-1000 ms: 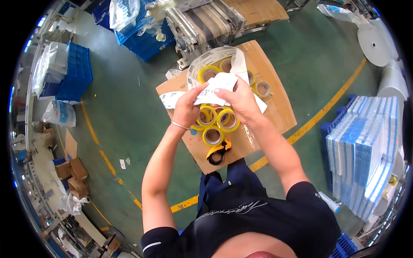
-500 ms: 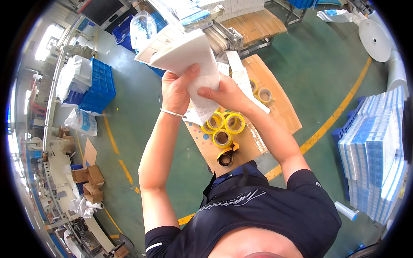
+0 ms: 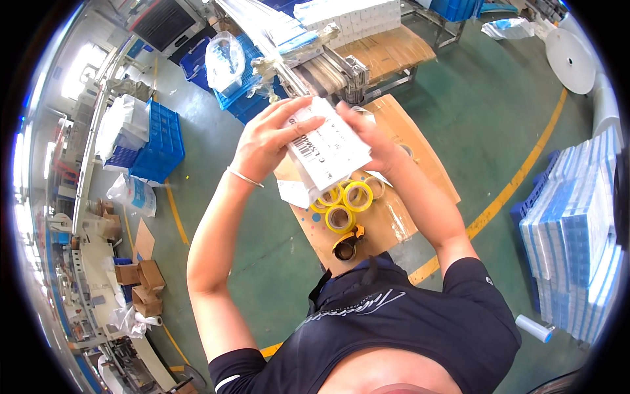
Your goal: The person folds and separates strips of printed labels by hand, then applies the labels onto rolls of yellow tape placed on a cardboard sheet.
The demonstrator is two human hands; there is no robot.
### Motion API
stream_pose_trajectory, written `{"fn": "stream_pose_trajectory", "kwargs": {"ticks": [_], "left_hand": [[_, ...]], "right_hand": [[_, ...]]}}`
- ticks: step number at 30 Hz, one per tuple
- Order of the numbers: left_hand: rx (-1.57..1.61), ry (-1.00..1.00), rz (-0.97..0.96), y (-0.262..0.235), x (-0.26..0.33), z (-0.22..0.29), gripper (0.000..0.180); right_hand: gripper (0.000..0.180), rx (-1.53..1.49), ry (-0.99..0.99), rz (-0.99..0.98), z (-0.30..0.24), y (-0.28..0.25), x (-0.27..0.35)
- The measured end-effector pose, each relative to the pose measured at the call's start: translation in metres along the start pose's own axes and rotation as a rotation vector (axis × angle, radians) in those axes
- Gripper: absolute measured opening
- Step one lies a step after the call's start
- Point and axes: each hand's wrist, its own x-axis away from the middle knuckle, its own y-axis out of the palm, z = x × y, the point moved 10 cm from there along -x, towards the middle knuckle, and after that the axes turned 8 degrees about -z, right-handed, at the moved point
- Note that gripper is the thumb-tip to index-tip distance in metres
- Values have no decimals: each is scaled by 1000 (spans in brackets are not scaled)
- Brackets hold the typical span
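Both my hands hold a flat white packet (image 3: 326,148) with printed labels, raised above a cardboard sheet (image 3: 400,210). My left hand (image 3: 266,141) grips its left edge, with a thin bracelet on the wrist. My right hand (image 3: 367,134) grips its upper right edge. Below the packet, three yellow tape rolls (image 3: 344,200) lie together on the cardboard, with a brown roll (image 3: 376,186) beside them. A tape dispenser (image 3: 346,244) rests on the cardboard's near end. A white slip (image 3: 293,192) lies partly under the packet.
A roller conveyor (image 3: 315,62) with white boxes runs at the top. Blue crates (image 3: 154,141) stand at the left and a stack of blue-and-white packs (image 3: 577,230) at the right. Cardboard boxes (image 3: 141,282) sit at lower left. A yellow line (image 3: 512,184) crosses the green floor.
Both hands have brought the white packet down and right from the raised position, turning it so its labelled face shows. The view has shifted upward.
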Motion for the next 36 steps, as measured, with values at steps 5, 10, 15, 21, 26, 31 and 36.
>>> {"fn": "stream_pose_trajectory", "kwargs": {"ticks": [5, 10, 15, 21, 26, 31, 36], "left_hand": [[-144, 44, -94, 1, 3, 10, 55], [2049, -201, 314, 20, 34, -48, 54], [1507, -655, 325, 47, 32, -28, 44], [1634, -509, 456, 4, 24, -28, 35], [1425, -390, 418, -33, 9, -22, 36], [1163, -410, 551, -67, 31, -35, 34], [168, -52, -84, -46, 14, 35, 52]], "right_hand": [[44, 277, -116, -37, 4, 21, 7], [41, 303, -349, -28, -44, 45, 10], [34, 670, -469, 148, -45, 65, -2], [55, 990, -700, 51, -56, 74, 7], [50, 993, 63, 94, 12, 49, -4], [47, 876, -9, -82, 20, 44, 1], [38, 442, -77, -122, 10, 55, 1]]}}
